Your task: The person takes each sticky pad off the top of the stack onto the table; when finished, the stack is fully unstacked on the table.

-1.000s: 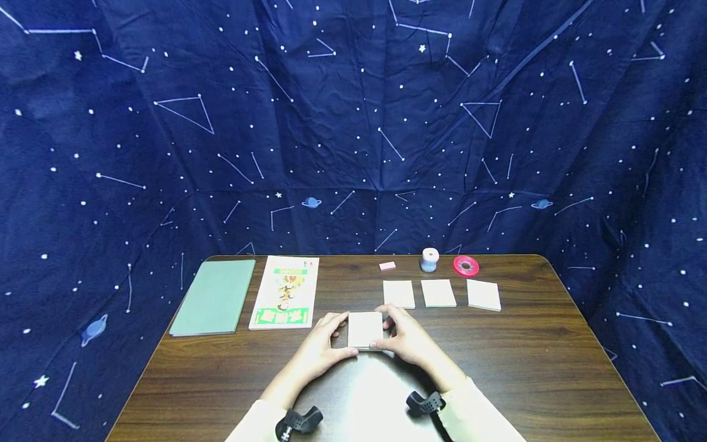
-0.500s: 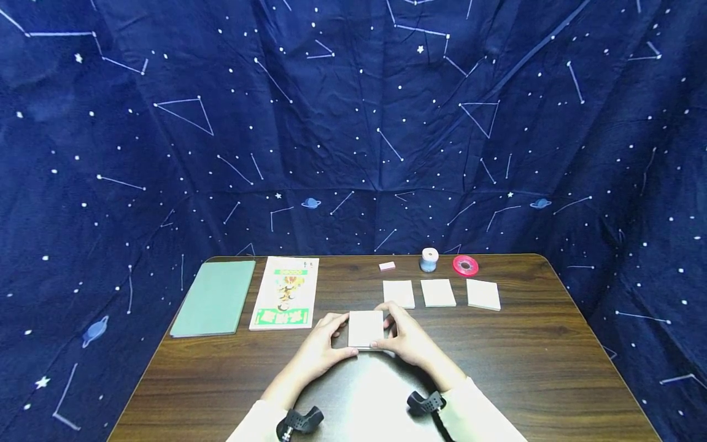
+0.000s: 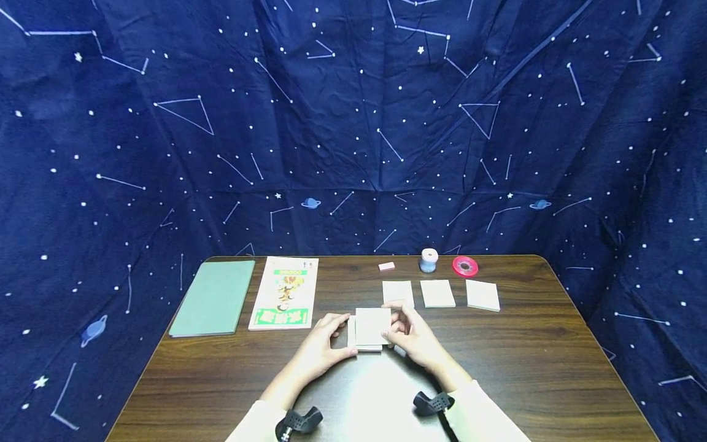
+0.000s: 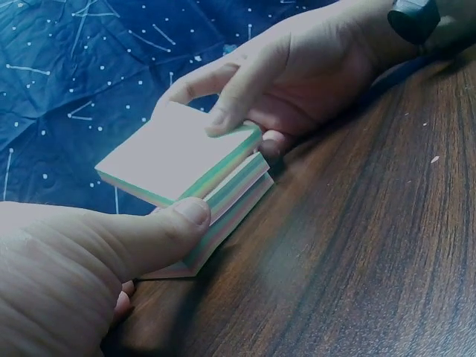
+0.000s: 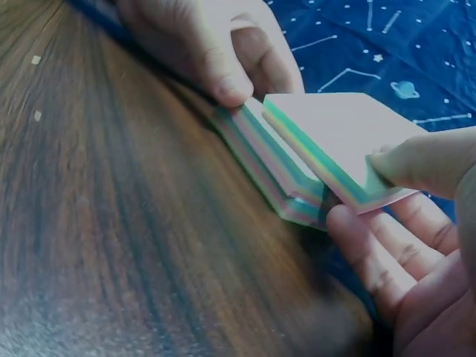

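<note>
In the head view, my right hand [image 3: 417, 341] pinches a square sticky-note pad [image 3: 371, 325], pale on top, with thumb above and fingers beneath. That pad is raised and sits off to the right over a stack of similar pads [image 5: 271, 167], whose sides show green, yellow and pink bands in the right wrist view. My left hand [image 3: 320, 347] holds the stack's left side, its thumb at the near edge and fingers at the far edge. In the left wrist view the lifted pad [image 4: 175, 152] tilts above the stack, which rests on the table.
Behind the hands lie three separate pale pads [image 3: 397, 293], [image 3: 439, 293], [image 3: 483, 295] in a row. Farther back are a small pink eraser-like block [image 3: 386, 266], a blue-and-white spool [image 3: 429, 260] and a red ring-shaped roll [image 3: 465, 266]. A green notebook [image 3: 212, 299] and a printed booklet [image 3: 284, 293] lie left.
The right hand has lifted the top pad and shifted it slightly right, uncovering the left and near edges of the stack. The left hand has stayed in place.
</note>
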The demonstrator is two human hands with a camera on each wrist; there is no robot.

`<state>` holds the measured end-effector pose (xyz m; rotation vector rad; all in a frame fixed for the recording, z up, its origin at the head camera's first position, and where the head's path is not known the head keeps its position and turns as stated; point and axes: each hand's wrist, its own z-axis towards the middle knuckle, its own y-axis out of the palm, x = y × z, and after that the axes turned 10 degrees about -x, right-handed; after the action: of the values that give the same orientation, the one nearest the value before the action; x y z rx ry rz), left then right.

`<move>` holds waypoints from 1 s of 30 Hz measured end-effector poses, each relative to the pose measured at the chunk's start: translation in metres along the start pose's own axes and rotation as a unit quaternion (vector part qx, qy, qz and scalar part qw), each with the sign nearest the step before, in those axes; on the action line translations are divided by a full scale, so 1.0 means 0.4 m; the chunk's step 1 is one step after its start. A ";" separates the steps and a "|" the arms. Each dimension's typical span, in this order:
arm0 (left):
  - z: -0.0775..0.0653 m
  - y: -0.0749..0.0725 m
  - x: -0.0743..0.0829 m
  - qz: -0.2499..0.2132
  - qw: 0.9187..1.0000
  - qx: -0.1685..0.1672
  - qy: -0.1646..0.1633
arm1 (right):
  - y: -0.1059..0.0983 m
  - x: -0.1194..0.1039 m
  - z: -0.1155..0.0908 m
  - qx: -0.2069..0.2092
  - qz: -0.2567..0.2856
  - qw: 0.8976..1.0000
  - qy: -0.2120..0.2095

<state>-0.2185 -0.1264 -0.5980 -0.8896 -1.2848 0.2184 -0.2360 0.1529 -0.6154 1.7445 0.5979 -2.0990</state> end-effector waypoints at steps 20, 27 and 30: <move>0.001 -0.001 0.001 0.006 1.000 0.007 0.020 | -0.084 -0.024 -0.089 0.124 0.022 0.992 -0.015; -0.001 -0.005 0.001 -0.006 1.000 -0.004 0.000 | -0.111 -0.024 -0.107 0.170 0.003 0.985 0.021; 0.000 -0.006 0.001 -0.002 1.000 -0.001 0.008 | -0.119 -0.021 -0.106 0.177 -0.005 0.983 0.046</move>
<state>-0.2192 -0.1278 -0.5963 -0.8887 -1.2724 0.2060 -0.2235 0.2157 -0.6088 2.0381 0.2674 -2.2484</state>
